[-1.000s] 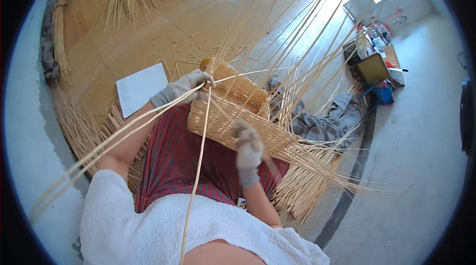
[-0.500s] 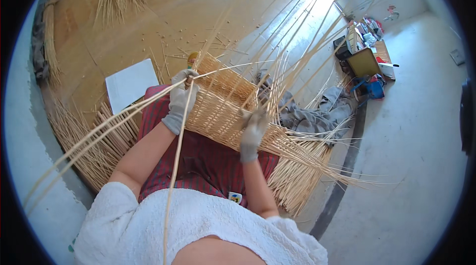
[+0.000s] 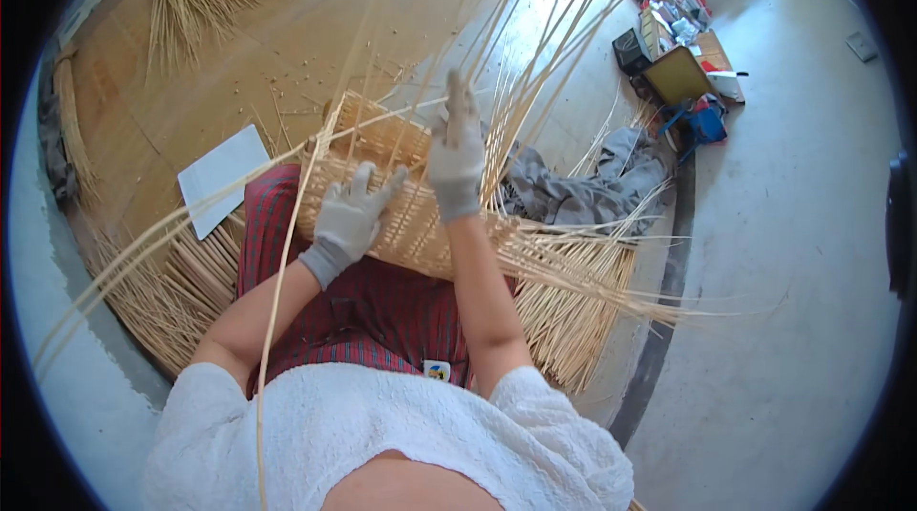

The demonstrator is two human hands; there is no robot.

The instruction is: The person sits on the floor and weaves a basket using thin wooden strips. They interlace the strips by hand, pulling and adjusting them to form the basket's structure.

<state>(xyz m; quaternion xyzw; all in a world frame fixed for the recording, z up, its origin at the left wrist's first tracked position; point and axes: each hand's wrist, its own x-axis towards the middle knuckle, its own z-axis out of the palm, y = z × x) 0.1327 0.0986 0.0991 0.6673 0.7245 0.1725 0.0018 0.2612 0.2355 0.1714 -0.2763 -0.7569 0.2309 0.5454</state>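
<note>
A half-woven wicker basket (image 3: 417, 229) lies tilted across my lap, long pale stakes (image 3: 535, 43) rising from its far side and more rods fanning out to the right. My gloved left hand (image 3: 349, 220) rests against its near wall, fingers spread. Further right, my gloved right hand (image 3: 456, 162) is raised beside the stakes, fingers stretched upward and slightly blurred. Loose weaving strands (image 3: 181, 215) cross from the lower left over the basket's left corner toward my right fingers. One long strand (image 3: 278, 291) hangs down over my left side.
A white board (image 3: 224, 177) lies left of my knee, beside bundled rods (image 3: 202, 263). Cut rods (image 3: 573, 315) and grey cloth (image 3: 583, 181) lie at the right. Another wicker bundle (image 3: 196, 5) is at the far left. A cluttered box (image 3: 683, 76) stands at the back right.
My left hand has left the strands at the basket's left corner and moved right and down onto the near wall. The right hand has risen up and left from the basket's right part.
</note>
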